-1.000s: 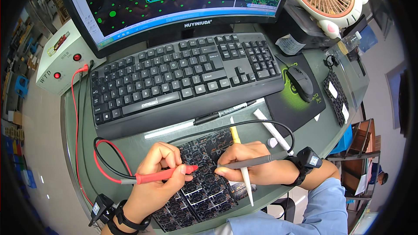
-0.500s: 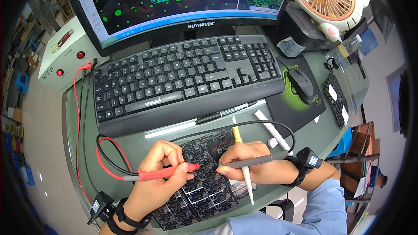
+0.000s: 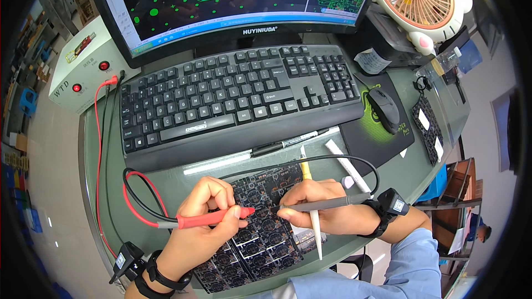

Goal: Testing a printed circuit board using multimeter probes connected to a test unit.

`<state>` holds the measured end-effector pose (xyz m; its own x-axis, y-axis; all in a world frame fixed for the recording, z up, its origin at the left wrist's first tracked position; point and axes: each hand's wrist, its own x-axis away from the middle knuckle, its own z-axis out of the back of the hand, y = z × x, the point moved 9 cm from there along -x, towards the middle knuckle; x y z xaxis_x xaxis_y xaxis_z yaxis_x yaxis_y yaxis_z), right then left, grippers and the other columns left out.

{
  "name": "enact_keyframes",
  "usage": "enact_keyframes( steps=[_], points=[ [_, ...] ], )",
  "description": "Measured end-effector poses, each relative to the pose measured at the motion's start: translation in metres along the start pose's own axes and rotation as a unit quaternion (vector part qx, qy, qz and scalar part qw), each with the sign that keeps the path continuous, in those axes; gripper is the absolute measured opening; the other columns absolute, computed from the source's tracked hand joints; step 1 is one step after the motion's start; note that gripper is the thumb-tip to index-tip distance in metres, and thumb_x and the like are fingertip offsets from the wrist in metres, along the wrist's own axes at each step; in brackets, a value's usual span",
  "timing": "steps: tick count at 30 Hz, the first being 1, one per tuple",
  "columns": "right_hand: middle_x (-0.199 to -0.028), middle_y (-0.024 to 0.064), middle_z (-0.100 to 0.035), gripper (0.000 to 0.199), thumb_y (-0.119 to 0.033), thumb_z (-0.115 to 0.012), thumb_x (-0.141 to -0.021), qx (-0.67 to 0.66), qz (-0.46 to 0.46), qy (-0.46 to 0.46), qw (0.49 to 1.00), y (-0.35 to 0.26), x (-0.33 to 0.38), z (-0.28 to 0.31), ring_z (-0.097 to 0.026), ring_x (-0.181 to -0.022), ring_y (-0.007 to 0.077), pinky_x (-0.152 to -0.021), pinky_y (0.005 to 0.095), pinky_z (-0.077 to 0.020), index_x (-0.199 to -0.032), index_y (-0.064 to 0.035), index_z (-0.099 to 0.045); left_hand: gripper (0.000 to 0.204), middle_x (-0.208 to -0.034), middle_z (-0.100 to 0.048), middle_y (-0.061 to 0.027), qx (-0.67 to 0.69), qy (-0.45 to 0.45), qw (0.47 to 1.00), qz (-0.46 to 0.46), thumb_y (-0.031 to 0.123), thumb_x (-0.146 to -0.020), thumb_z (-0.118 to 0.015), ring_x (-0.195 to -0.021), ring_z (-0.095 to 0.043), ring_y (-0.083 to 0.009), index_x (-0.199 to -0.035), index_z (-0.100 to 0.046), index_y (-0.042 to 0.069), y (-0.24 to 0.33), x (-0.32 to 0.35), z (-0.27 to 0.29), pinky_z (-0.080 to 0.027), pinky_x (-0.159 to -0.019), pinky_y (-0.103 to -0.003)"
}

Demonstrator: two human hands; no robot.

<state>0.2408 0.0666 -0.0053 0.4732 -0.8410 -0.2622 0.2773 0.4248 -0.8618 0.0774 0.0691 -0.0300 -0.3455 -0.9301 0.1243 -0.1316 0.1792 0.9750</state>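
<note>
Centrally, the dark circuit board (image 3: 266, 246) lies beneath and between the two hands. The left hand (image 3: 197, 239) pinches a red probe (image 3: 208, 219); the right hand (image 3: 332, 222) grips a gray probe (image 3: 327, 204), with a yellow-and-white stick (image 3: 315, 230) lodged in it too. The tips point toward each other; I cannot tell whether either touches the board. With parts so tightly packed, a wrist wobble could slide a tip onto a neighbouring contact. Just beyond both hands arches a black cable (image 3: 332, 157); snagged, it could tug the gray probe astray. Farther out sits the keyboard (image 3: 238, 97).
</note>
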Motion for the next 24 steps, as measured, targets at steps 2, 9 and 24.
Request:
enact_keyframes(
  steps=[2, 9, 24],
  points=[
    [-0.070, 0.0062, -0.062, 0.022, -0.018, -0.074, -0.084, -0.004, 0.000, 0.001, 1.000, 0.0000, 0.0001, -0.0001, -0.060, -0.055, 0.0205, -0.048, 0.0315, -0.0455, -0.085, -0.0053, -0.056, 0.019, -0.097, -0.046, -0.0068, -0.006, -0.002, 1.000, 0.000, 0.000, -0.090, -0.058, -0.089, -0.063, -0.0141, -0.088, -0.039, 0.003, 0.0003, 0.0002, 0.0000, -0.060, -0.074, -0.029],
    [-0.069, 0.0065, -0.061, 0.023, -0.019, -0.074, -0.085, 0.002, -0.002, -0.006, 1.000, 0.0002, 0.0001, -0.0009, -0.060, -0.054, 0.0207, -0.047, 0.0318, -0.0446, -0.084, -0.0048, -0.056, 0.019, -0.097, -0.046, -0.0067, 0.002, 0.000, 1.000, 0.009, 0.000, -0.090, -0.058, -0.089, -0.063, -0.0144, -0.089, -0.039, 0.003, -0.0012, 0.0001, -0.0004, -0.060, -0.074, -0.029],
    [-0.065, 0.0089, -0.058, 0.027, -0.020, -0.075, -0.084, 0.031, -0.004, 0.001, 0.999, -0.0056, -0.0030, -0.0008, -0.057, -0.051, 0.0262, -0.046, 0.0348, -0.0441, -0.080, -0.0045, -0.053, 0.020, -0.097, -0.042, -0.0079, -0.163, -0.029, 0.984, -0.071, -0.001, -0.089, -0.057, -0.085, -0.058, -0.0108, -0.088, -0.038, 0.003, 0.0077, 0.0038, -0.0052, -0.062, -0.075, -0.029]
  ],
)
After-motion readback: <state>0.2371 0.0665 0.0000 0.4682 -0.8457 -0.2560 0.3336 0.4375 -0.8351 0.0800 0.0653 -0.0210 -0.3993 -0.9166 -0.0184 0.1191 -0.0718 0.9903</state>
